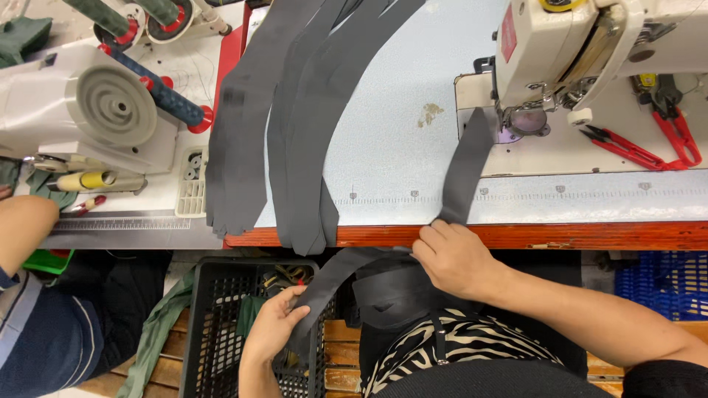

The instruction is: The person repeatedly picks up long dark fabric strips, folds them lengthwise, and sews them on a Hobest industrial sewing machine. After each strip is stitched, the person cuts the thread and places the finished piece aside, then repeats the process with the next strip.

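Right hand (456,258) pinches the dark fabric strip (463,168) at the desk (516,234) edge, below the sewing machine (560,51); left hand (274,324) closed on its lower end. Looks limp, light: grip edges.

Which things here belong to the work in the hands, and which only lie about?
In use: left hand and right hand holding the dark fabric strip; sewing machine.
Lying about: stacked dark strips, red snips, black crate.
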